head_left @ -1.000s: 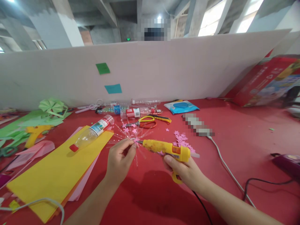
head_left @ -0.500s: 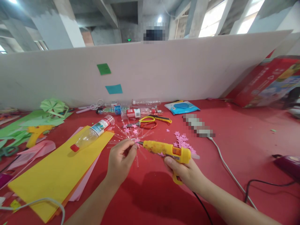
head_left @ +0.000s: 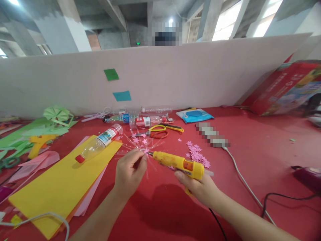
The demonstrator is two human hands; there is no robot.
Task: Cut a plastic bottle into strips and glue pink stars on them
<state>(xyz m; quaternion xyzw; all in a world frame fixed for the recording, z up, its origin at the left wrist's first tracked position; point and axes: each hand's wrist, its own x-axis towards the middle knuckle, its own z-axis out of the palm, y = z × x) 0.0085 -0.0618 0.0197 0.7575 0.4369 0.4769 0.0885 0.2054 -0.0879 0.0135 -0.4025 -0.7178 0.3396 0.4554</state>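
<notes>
My right hand (head_left: 194, 184) is wrapped round a yellow hot glue gun (head_left: 173, 160), a clear glue stick poking out of its back end. The gun's metal tip points left, at a small pink paper star (head_left: 146, 151) pinched between the fingers of my left hand (head_left: 130, 169); whether the tip touches the star I cannot tell. Behind my left hand, clear plastic strips (head_left: 127, 144) fan out over the red table like rays. Several pink stars (head_left: 144, 141) lie on or among those strips. Beyond the gun is a pile of loose pink stars (head_left: 197, 154).
Left lie yellow paper sheets (head_left: 62, 180) with a plastic bottle (head_left: 97, 144) on top, and a second glue gun (head_left: 40, 144). Scissors (head_left: 157, 130), more bottles (head_left: 145, 122) and a wipes packet (head_left: 195, 115) sit farther back. A white cable (head_left: 243, 177) runs along the right.
The glue gun and my right hand have tilted and shifted very slightly, the gun's rear end sinking a little. My left hand keeps its place with the star.
</notes>
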